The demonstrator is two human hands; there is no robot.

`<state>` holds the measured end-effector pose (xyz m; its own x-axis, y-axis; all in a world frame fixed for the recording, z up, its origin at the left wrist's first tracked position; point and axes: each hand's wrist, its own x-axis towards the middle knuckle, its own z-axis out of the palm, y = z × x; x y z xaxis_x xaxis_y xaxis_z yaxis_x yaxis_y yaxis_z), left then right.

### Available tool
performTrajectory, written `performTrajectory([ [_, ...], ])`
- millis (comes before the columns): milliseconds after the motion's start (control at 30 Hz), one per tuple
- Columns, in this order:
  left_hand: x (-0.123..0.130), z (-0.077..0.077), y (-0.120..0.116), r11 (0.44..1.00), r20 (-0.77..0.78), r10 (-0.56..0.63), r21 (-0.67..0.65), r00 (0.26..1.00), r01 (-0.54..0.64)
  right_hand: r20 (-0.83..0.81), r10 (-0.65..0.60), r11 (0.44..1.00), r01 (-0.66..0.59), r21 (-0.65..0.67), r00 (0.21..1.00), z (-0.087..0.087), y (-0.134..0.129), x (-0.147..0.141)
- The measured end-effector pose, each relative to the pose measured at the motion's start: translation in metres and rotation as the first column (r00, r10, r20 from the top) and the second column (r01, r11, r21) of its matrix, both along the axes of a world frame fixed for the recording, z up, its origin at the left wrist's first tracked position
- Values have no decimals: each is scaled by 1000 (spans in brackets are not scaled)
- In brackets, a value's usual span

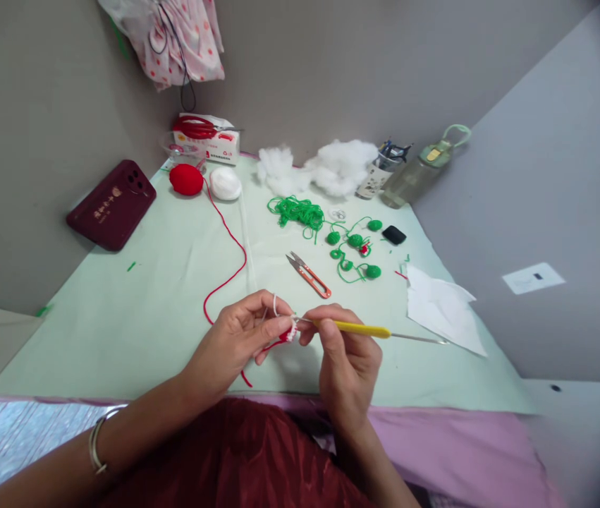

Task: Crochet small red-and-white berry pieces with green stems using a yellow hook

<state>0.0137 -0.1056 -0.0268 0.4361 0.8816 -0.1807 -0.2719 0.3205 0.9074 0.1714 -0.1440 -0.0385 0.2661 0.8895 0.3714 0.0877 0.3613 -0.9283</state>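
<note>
Between thumb and fingers, my left hand (249,328) pinches a small red and white crochet piece (290,333). White yarn loops over a raised finger of that hand, and a red strand runs from the piece. My right hand (350,353) grips a crochet hook (363,329) by its yellow handle; the hook's tip meets the piece, partly hidden by the fingers. A ball of red yarn (186,180) and a ball of white yarn (225,183) lie at the back left. Just beyond my hands are orange-handled thread snips (309,275).
Green yarn (297,213) and several small green crocheted balls (373,271) lie right of centre. White stuffing (342,166), a pen cup (378,176) and a bottle (419,173) line the back. White paper (442,310) lies right; a maroon phone (113,204) leans left.
</note>
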Motion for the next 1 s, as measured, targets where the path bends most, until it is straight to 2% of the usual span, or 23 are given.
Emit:
performTrajectory([
  [133,1,0,1,1000,-30,9,5,1000,-9,-11,20,1000,-20,-12,1000,-1,1,0],
  [333,1,1,2,1000,-26,14,6,1000,-14,26,27,999,-28,36,999,1,3,-1],
  [567,2,4,2,998,-26,41,-38,999,-42,64,-37,999,37,14,997,2,6,-3],
  [700,1,7,6,1000,-43,16,-15,999,-17,113,-12,999,7,41,993,7,11,-1],
  [833,-2,19,15,997,-95,1,81,995,6,151,78,993,-91,80,985,21,22,4],
  [1000,2,43,21,987,-56,72,148,996,-63,104,149,986,-156,56,983,43,31,7],
])
